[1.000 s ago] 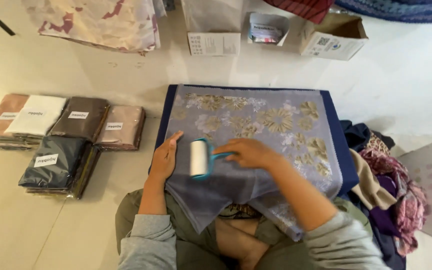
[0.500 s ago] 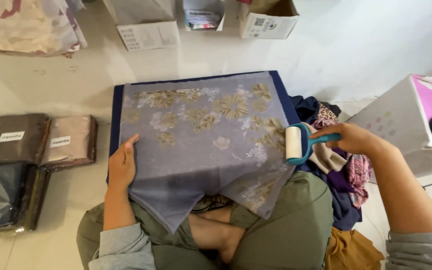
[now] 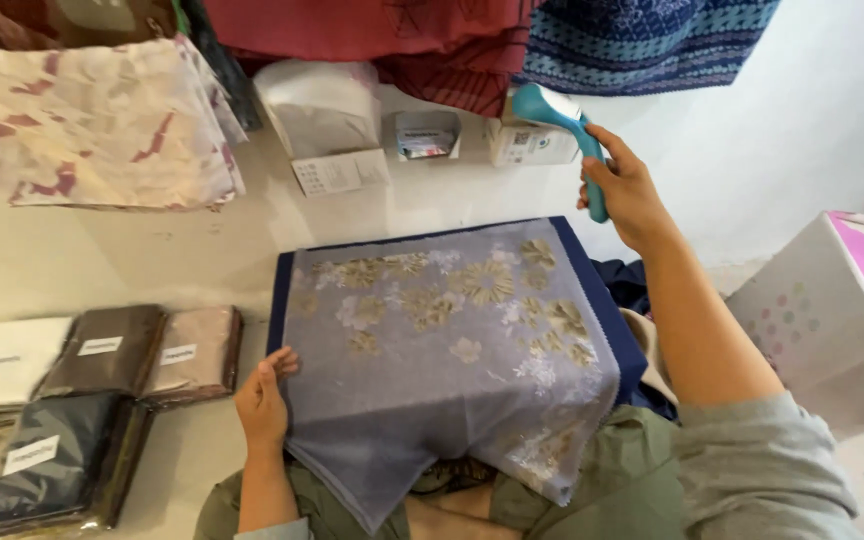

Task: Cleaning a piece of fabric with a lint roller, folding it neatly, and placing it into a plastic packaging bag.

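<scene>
Right now the right hand (image 3: 624, 190) is raised off the work, fingers wrapped tight on the teal handle of the lint roller (image 3: 559, 122), roller head up near the small boxes (image 3: 527, 143) by the wall. Left hand (image 3: 264, 398) lies flat, fingers spread, pinning the left edge of the grey floral cloth (image 3: 442, 350), which lies on a dark blue board (image 3: 607, 315) over the lap. Bagged folded fabrics (image 3: 102, 370) are stacked on the floor at left. Looks like a pause between rolling passes. Another pass would need the roller back down on the cloth, with the left hand holding it taut.
</scene>
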